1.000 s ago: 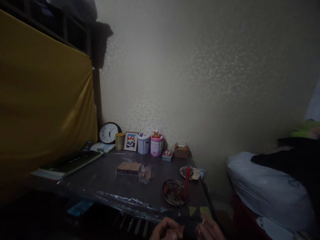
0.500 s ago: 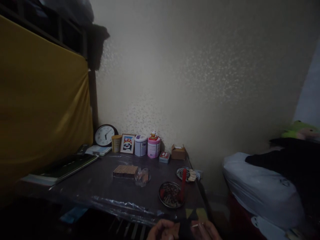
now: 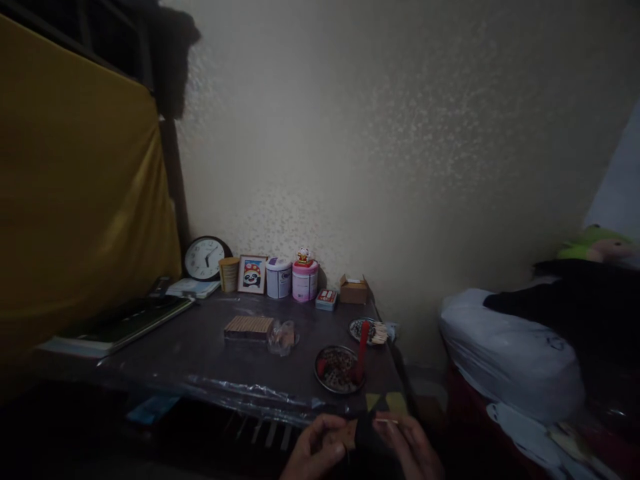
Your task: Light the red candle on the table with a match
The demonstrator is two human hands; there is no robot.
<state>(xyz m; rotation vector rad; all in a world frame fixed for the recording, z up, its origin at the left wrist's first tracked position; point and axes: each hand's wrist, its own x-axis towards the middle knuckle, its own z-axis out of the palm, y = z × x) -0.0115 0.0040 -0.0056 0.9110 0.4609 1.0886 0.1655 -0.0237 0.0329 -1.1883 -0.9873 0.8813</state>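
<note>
At the bottom of the view, my left hand [image 3: 317,453] pinches a small flat brown piece [image 3: 349,435] between thumb and fingers. Close by on the right, my right hand [image 3: 410,450] is closed on a thin pale stick [image 3: 387,421], held level near the brown piece. Just beyond my hands on the table sits a round dish [image 3: 327,388] of dark and pale bits, with a long red tool [image 3: 363,350] leaning in it. Behind it, a smaller dish [image 3: 355,328] carries a bundle of pale sticks [image 3: 379,333].
Left of the dishes lie a row of brown pieces [image 3: 249,325] and a crumpled clear bag [image 3: 283,339]. A clock [image 3: 205,259], a picture frame [image 3: 253,275], tins [image 3: 279,279] and a small box [image 3: 353,291] stand by the wall. White bags [image 3: 505,353] are at right.
My hands appear higher in view and nearer each other, with the pale stick closer to the brown piece. The whole scene has shifted slightly up and left as the camera tilted.
</note>
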